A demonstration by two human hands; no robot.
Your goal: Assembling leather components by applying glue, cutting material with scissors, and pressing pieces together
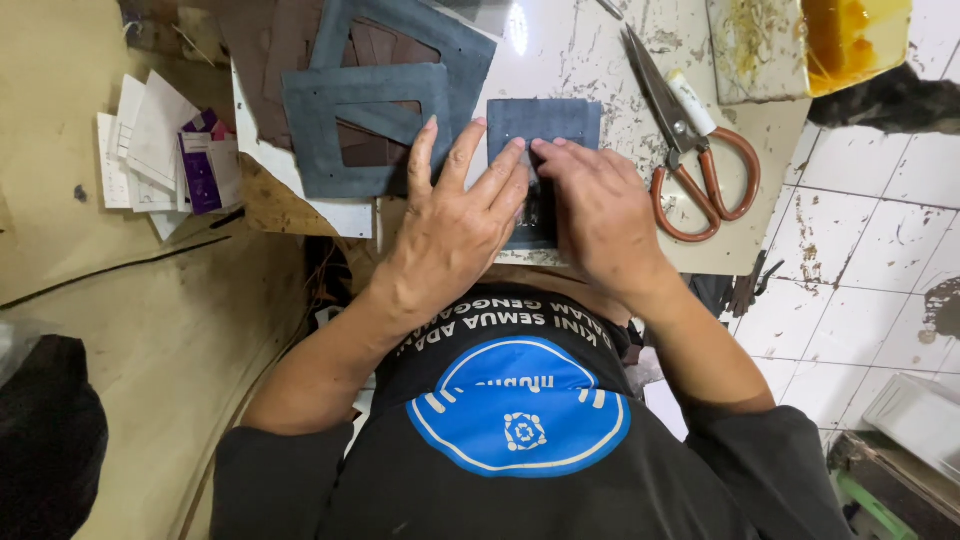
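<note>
Grey-blue leather piece (545,125), flat and rectangular, pressed under both hands.

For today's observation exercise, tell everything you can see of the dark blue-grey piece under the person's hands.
The blue-grey piece is a flat, roughly rectangular panel that looks like leather or a similar sheet. It lies on the scuffed white board, its far part showing and its near part hidden. The left hand and right hand press it down with their fingers.

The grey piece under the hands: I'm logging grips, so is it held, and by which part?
Not lifted: both hands, left hand and right hand, press the grey piece flat on the board, fingertips on its lower middle.
</note>
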